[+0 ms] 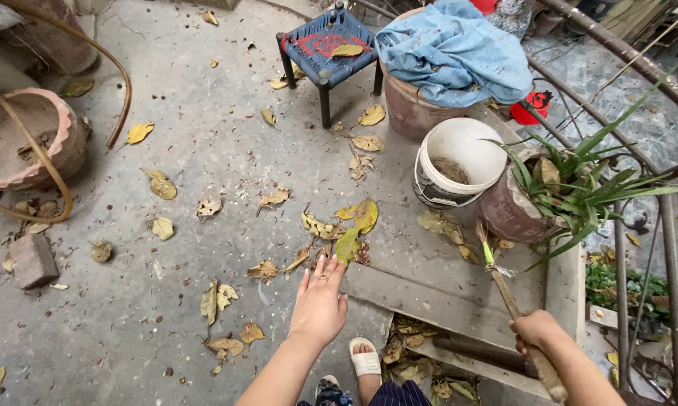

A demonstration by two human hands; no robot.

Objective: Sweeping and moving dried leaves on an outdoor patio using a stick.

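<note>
Left hand: the left hand (320, 304) stretches forward, palm down, its fingers (324, 268) straight and spread, holding nothing; the tips hover just short of a green-yellow leaf (348, 244).
Right hand: the right hand (536, 331) is closed in a fist around the handle of a broom (513, 302), which runs up and away from the knuckles; its tied bristle end lies beyond the fingers, near the clay plant pot (508, 212).
Leaves: dry yellow and brown leaves (320, 225) lie scattered ahead of and to the left of the left fingertips; another heap (414, 359) sits in the sunken gap between the two hands.
Risk, footing: just behind the left wrist a sandalled foot (365, 357) stands at the edge of that gap; leaning further forward could, I judge, bring a slip over the edge.
Risk, broom: beyond the right fingers the white bucket (459, 162) and plant pot stand close together; a wide swing of the broom could knock either.
Risk, grasp: the leaves look brittle and may crumble if pinched.
Surface: rough grey concrete floor (203, 128), speckled with small debris.
Room: an outdoor yard; far ahead of the fingers a blue woven stool (327, 41) and a drum covered with blue cloth (452, 53); far left a clay basin (23, 139) and a brick (32, 261); metal railing (624, 53) to the right.
</note>
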